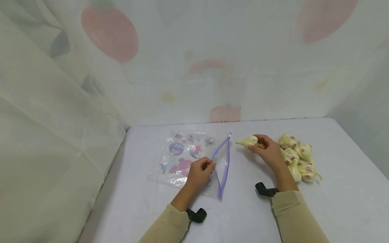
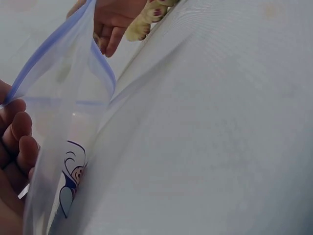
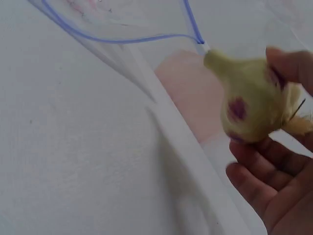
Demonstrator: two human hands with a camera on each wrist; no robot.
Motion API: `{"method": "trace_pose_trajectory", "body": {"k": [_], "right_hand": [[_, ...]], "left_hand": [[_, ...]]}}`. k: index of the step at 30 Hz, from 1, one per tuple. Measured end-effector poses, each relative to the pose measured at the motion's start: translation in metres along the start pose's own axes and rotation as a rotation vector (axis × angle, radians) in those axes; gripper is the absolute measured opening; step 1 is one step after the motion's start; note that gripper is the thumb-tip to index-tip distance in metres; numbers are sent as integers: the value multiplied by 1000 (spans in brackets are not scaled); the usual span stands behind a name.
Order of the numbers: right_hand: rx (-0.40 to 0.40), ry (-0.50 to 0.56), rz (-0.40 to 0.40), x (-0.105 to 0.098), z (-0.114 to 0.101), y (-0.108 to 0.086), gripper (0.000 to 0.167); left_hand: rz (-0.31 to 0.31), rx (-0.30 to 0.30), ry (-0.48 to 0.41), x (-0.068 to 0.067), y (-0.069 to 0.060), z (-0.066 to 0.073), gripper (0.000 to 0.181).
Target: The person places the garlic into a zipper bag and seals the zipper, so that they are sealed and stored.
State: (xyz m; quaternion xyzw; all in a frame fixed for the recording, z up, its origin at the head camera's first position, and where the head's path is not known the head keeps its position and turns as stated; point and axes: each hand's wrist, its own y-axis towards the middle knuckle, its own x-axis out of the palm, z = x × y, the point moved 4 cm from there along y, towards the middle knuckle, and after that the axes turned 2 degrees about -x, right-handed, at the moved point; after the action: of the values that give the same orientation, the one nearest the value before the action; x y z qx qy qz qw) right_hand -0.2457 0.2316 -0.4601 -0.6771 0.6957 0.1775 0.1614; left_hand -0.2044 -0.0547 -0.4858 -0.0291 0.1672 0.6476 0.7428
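A clear zip bag (image 1: 170, 172) with pink and blue cartoon prints lies on the table, its purple-edged mouth gaping to the right. My left hand (image 1: 200, 172) pinches the near side of that mouth; curled fingers show at the rim in the left wrist view. Between thumb and fingers, my right hand (image 1: 268, 152) holds a garlic bulb (image 1: 248, 141) just right of the opening, apart from the bag. The bulb's stem points left, toward the mouth, and purple patches mark its skin in the right wrist view.
Several more garlic bulbs (image 1: 304, 152) lie in a pile to the right of my right forearm. A white cloth covers the table (image 1: 343, 202). Printed curtains (image 1: 170, 67) stand along the back and left edges.
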Motion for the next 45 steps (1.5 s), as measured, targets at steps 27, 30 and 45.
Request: {"method": "trace_pose_trajectory", "body": {"k": [27, 30, 45], "right_hand": [[-275, -161, -133, 76, -32, -17, 65], [-293, -229, -111, 80, -33, -16, 65], [-259, -192, -163, 94, -38, -21, 60]], "left_hand": [[-30, 38, 4, 3, 0, 2, 20], [-32, 44, 10, 4, 0, 2, 20], [-65, 19, -13, 6, 0, 1, 17]]}}
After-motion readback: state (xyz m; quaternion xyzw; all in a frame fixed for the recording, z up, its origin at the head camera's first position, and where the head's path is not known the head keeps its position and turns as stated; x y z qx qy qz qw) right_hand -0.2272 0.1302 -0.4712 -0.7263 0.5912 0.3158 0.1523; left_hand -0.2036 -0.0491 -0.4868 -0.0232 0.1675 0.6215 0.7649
